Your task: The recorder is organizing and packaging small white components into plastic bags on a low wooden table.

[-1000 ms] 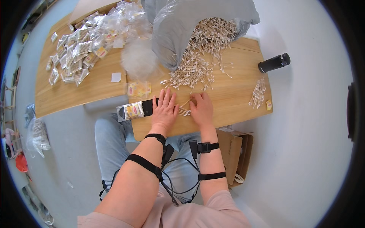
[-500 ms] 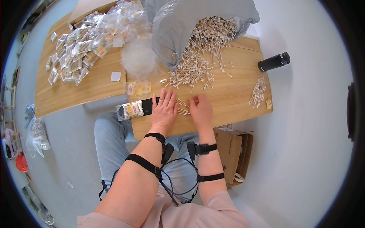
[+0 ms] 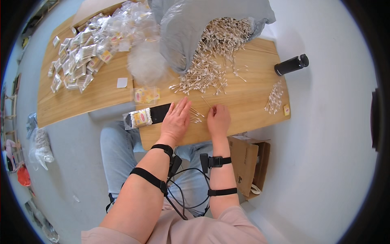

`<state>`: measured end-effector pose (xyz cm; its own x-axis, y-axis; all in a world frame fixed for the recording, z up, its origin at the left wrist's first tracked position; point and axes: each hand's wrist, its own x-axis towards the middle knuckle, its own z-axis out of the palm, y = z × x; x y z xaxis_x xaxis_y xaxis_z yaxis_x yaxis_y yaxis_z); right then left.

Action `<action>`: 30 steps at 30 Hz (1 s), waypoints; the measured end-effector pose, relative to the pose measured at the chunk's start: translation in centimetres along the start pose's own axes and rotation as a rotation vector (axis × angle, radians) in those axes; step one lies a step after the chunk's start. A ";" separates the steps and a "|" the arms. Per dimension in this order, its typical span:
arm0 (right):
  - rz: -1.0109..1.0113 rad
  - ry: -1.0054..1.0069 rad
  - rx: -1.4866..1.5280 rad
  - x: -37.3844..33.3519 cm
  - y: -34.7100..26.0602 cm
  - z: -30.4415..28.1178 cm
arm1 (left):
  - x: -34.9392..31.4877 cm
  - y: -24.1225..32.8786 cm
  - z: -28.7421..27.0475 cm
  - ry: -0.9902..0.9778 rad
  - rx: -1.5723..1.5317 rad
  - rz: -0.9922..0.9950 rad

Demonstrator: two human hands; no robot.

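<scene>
Pinches one cotton swab (image 3: 206, 101) in the right hand (image 3: 218, 118) and rests the left hand (image 3: 176, 120) (with fingers (image 3: 183, 107) extended, released) beside several loose swabs (image 3: 197, 115).

Bright, diffuse light; sheen on grey bag (image 3: 189, 30); edges bowed.

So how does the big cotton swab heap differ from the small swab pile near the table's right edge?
The big heap has far more swabs than the small pile. The big heap spills from the grey bag; the small pile lies apart from it, beside a small yellow card. The big heap spreads broadly, while the small pile forms a narrow strip. Both are loose, white-tipped swabs.
</scene>
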<state>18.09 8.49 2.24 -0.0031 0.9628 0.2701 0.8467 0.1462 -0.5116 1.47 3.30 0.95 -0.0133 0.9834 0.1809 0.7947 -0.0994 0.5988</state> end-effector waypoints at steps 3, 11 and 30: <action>-0.036 -0.082 0.001 -1.0 0.1 -0.6 | 0.2 0.1 0.1 0.048 0.150 -0.051; 0.031 0.046 0.032 2.8 1.2 0.0 | 0.3 0.7 -0.3 -0.027 0.220 -0.046; 0.046 0.095 -0.008 2.4 1.9 0.3 | 0.0 0.7 -0.7 0.024 0.142 0.054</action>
<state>19.49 11.11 1.65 0.0861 0.9424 0.3232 0.8490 0.1004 -0.5188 1.57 3.10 1.91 0.0189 0.9732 0.2291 0.8725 -0.1280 0.4715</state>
